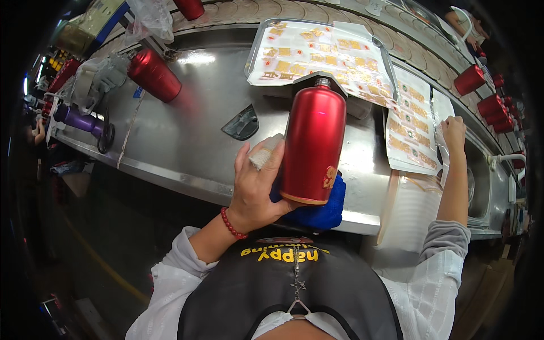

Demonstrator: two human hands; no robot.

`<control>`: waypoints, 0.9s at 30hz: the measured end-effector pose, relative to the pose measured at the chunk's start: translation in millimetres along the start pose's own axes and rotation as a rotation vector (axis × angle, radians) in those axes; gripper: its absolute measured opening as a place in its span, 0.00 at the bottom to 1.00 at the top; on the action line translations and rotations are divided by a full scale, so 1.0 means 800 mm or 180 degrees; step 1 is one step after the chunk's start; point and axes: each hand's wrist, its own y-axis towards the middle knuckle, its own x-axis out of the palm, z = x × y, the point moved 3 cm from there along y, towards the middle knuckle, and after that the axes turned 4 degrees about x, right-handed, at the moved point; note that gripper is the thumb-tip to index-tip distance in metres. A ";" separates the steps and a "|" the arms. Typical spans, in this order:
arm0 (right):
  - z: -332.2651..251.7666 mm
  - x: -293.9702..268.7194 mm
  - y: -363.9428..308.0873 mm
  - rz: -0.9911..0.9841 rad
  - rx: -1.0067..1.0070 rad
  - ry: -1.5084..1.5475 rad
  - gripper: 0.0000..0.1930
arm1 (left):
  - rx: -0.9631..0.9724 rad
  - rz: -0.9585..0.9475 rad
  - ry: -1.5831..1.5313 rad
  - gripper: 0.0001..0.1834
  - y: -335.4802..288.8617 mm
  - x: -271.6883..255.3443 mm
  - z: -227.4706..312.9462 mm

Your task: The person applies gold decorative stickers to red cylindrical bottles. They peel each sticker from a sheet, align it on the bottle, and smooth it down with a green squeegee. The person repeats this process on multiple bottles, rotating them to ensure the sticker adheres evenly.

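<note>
A glossy red bottle (315, 141) leans in front of me, its metal neck at a dark angular support and its base toward me. It has a small gold emblem low on its right side. My left hand (255, 181), with a wrapped finger, is against the bottle's left side, its thumb at the base. Under the base lies a blue cloth (331, 207). At the right, the closed fingers of my right hand (455, 131) are on the edge of a white sheet (442, 107), beside a stack of gold sticker sheets (412, 127). Its fingertips are partly hidden.
A metal tray (249, 62) carries more gold sticker sheets. A black wedge-shaped piece (242, 123) lies on the steel table (198, 141). Another red bottle (154, 75), a purple bottle (82, 120) and black scissors (106, 136) are left. A slatted conveyor runs behind; a sink (481, 187) is right.
</note>
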 end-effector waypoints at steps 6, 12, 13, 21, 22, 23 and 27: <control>-0.185 -0.200 -0.048 -0.0109 -0.0834 0.2568 0.09 | 0.0139 0.0197 0.0115 0.56 0.013 -0.006 0.010; -0.346 -0.310 -0.125 -0.0780 -0.1935 0.3915 0.09 | 0.0196 0.0067 0.0054 0.54 0.018 -0.016 0.010; -0.365 -0.305 -0.133 -0.0821 -0.1940 0.3815 0.09 | 0.0173 0.0021 -0.0066 0.53 0.022 -0.020 0.011; -0.405 -0.268 -0.145 -0.0545 -0.1620 0.3835 0.09 | -0.0935 0.0337 -0.2423 0.36 0.072 -0.004 -0.020; -0.406 -0.269 -0.146 -0.0531 -0.1582 0.3862 0.08 | -0.0921 0.0352 -0.2314 0.36 0.083 0.002 -0.019; -0.407 -0.269 -0.147 -0.0517 -0.1546 0.3889 0.08 | -0.0908 0.0369 -0.2204 0.35 0.093 0.006 -0.018; -0.410 -0.265 -0.144 -0.0338 -0.1580 0.3725 0.08 | -0.0885 0.0450 -0.2047 0.33 0.100 0.019 -0.023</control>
